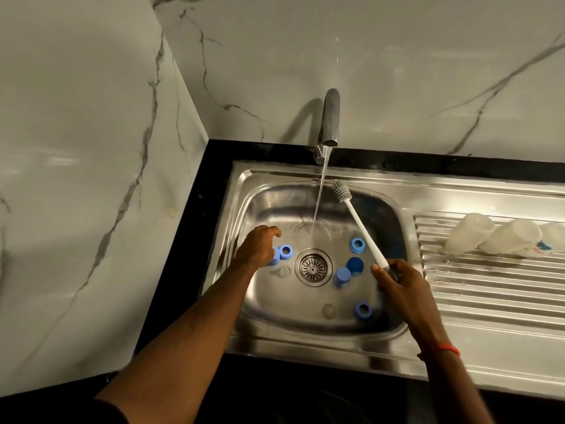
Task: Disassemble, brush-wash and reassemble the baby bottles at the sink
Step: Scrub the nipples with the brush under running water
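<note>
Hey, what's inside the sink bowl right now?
Blue screw rings and caps lie around the drain strainer, plus two clear teats. The left hand covers part of another blue piece, so its shape is hidden.

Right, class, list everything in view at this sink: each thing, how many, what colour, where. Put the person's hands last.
tap: one, grey metal, on the back wall, water running
sink: one, steel, set in a black counter
drain strainer: one, steel, middle of the basin
blue bottle parts: six, blue, basin floor round the strainer, one partly covered
clear pieces: two, see-through, basin floor, too faint to name
bottles: three, clear, lying on the drainboard, right
bottle brush: one, white handle, grey head, above the basin
left hand: one, over the blue parts left of the strainer, fingers loosely curled, holding nothing
right hand: one, grips the brush handle's end
</note>
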The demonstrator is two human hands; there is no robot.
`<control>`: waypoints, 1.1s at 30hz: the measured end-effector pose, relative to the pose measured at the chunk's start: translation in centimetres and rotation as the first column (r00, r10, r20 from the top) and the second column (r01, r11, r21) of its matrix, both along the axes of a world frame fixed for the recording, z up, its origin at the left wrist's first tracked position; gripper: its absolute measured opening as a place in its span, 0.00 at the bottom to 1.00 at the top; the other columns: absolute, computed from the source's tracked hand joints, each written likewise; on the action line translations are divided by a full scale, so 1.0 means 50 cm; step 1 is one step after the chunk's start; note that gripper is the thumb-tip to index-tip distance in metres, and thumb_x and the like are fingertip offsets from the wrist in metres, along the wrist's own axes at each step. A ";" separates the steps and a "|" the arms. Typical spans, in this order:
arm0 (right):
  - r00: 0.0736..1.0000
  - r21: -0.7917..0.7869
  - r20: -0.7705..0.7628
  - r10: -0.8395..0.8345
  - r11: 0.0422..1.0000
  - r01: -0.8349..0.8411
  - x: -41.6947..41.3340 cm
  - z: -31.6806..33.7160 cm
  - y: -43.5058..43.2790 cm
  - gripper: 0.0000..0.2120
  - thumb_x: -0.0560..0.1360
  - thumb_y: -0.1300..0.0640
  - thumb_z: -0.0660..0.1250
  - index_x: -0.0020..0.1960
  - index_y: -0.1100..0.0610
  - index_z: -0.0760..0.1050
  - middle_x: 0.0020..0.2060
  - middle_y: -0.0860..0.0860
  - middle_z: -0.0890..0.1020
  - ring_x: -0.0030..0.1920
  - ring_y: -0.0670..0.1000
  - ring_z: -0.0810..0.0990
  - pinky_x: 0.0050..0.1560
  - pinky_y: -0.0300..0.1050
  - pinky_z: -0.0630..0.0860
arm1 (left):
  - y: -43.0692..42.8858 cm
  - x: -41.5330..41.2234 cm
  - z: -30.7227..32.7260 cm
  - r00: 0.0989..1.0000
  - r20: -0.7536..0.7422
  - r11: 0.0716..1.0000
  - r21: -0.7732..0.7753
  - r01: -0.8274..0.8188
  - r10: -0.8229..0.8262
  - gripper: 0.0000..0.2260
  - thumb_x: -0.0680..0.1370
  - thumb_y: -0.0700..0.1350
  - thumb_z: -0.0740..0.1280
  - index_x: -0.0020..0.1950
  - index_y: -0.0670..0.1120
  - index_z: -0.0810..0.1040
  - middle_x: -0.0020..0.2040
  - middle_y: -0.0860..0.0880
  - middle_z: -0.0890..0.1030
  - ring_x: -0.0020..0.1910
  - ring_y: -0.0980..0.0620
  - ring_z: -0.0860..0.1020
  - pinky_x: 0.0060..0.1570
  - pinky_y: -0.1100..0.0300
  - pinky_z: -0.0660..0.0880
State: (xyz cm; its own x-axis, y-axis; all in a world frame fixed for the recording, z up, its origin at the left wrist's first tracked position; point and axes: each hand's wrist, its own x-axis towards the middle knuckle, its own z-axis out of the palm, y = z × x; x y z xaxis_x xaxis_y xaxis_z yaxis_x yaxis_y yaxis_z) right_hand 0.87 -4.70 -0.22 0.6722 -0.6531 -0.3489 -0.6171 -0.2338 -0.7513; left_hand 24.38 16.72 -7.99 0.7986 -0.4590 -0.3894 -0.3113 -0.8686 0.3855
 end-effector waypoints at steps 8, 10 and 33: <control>0.997 -0.024 -0.076 0.000 1.000 -0.002 0.000 -0.020 0.011 0.14 0.75 0.41 0.68 0.54 0.48 0.74 0.38 0.47 0.83 0.40 0.47 0.83 0.39 0.46 0.80 | -0.011 0.026 -0.033 0.999 -0.039 1.000 -0.007 0.025 -0.025 0.25 0.73 0.35 0.73 0.69 0.47 0.74 0.69 0.44 0.73 0.63 0.45 0.76 0.60 0.55 0.74; 0.997 -0.022 -0.076 -0.005 1.000 0.004 -0.003 -0.023 0.013 0.14 0.75 0.41 0.68 0.54 0.48 0.75 0.40 0.47 0.83 0.40 0.47 0.83 0.40 0.46 0.80 | -0.013 0.028 -0.039 0.999 -0.039 0.999 -0.017 0.036 -0.037 0.26 0.73 0.34 0.73 0.69 0.46 0.75 0.68 0.44 0.74 0.63 0.45 0.76 0.60 0.55 0.75; 0.997 -0.056 -0.072 -0.008 0.998 0.004 -0.060 -0.001 0.025 0.12 0.76 0.46 0.69 0.54 0.52 0.77 0.43 0.51 0.83 0.40 0.49 0.82 0.35 0.37 0.73 | -0.014 0.027 -0.107 0.986 -0.028 0.981 0.099 0.168 -0.166 0.23 0.70 0.40 0.75 0.64 0.49 0.77 0.63 0.48 0.77 0.60 0.45 0.76 0.55 0.49 0.78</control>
State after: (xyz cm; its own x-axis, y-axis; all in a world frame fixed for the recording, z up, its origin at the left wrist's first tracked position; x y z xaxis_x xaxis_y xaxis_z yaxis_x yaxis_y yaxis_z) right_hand -2.13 -3.46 -0.27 0.6424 -0.6767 -0.3598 -0.6711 -0.2700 -0.6905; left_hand 25.73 16.00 -13.33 0.7056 -0.5430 -0.4552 -0.4485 -0.8396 0.3064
